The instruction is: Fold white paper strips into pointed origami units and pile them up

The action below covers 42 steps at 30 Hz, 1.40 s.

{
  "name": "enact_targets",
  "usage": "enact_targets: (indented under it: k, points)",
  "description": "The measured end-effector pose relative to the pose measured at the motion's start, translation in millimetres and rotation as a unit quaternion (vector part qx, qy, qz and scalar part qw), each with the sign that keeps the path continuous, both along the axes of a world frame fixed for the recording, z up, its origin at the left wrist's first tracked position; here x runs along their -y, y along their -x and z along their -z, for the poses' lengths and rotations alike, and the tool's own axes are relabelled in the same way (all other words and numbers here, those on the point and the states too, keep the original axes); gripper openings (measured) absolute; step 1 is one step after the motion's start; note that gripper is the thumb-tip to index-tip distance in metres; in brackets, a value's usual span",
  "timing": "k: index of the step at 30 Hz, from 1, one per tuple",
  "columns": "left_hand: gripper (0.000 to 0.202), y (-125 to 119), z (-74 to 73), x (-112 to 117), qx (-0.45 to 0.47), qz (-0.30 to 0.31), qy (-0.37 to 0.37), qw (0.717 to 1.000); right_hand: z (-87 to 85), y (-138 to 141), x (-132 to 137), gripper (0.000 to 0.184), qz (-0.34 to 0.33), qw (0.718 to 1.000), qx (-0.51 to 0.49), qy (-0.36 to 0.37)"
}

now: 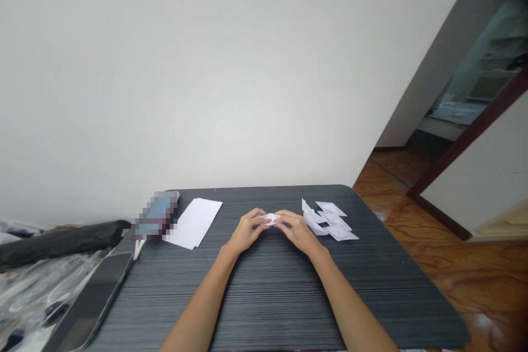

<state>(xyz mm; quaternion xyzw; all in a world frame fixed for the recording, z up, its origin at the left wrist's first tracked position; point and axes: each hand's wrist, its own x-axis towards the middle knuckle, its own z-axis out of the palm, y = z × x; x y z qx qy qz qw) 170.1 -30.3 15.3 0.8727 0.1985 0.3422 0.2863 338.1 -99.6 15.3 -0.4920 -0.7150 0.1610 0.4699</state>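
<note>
Between my two hands, over the middle of the dark table, is a small folded white paper (271,219). My left hand (246,231) pinches its left end between thumb and fingers. At the other end, my right hand (297,231) grips it the same way. The fingers cover both ends, so its full shape is partly hidden. Just right of my right hand lies a group of several folded white paper boats (330,220). To the left of my left hand rests a stack of flat white paper sheets (198,223).
A dark striped table (280,297) stands against a white wall. At its left are a blurred-out box-like object (157,215) and a dark phone (97,300) near the edge. Beyond that lie a black rolled item (61,245) and clear plastic wrapping (37,291).
</note>
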Motion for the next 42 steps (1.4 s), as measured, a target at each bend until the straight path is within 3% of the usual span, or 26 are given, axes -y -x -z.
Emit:
enact_targets:
  k: [5,16,23,26,28,30,38,42]
  points:
    - [0.022,-1,1.8,-1,0.012,-0.002,0.012,1.000,3.2,1,-4,0.012,0.026,0.998,-0.056,-0.002]
    - [0.022,1,-0.9,0,0.008,-0.015,-0.004,1.000,4.0,3,-3,0.012,0.024,0.998,-0.063,0.018]
    - [0.019,-3,1.1,0,0.093,-0.042,0.138,0.985,11.2,3,-9,0.013,0.036,0.986,-0.158,0.049]
    - [0.037,-4,2.2,-1,0.133,-0.021,0.227,0.965,13.5,5,-10,0.012,0.048,0.979,-0.192,0.055]
    - [0.042,-4,1.1,-2,0.124,0.002,0.278,0.953,14.3,7,-10,0.011,0.052,0.978,-0.195,0.049]
    - [0.033,-3,-1.5,-2,0.089,0.012,0.298,0.950,14.3,8,-10,0.012,0.045,0.980,-0.189,0.044]
    - [0.030,-5,-8.1,5,0.075,-0.014,0.250,0.965,10.1,12,-12,0.016,0.009,0.948,-0.293,0.126]
    - [0.029,-6,-5.1,5,0.071,-0.037,0.235,0.969,7.3,14,-12,0.021,0.021,0.930,-0.344,0.127]
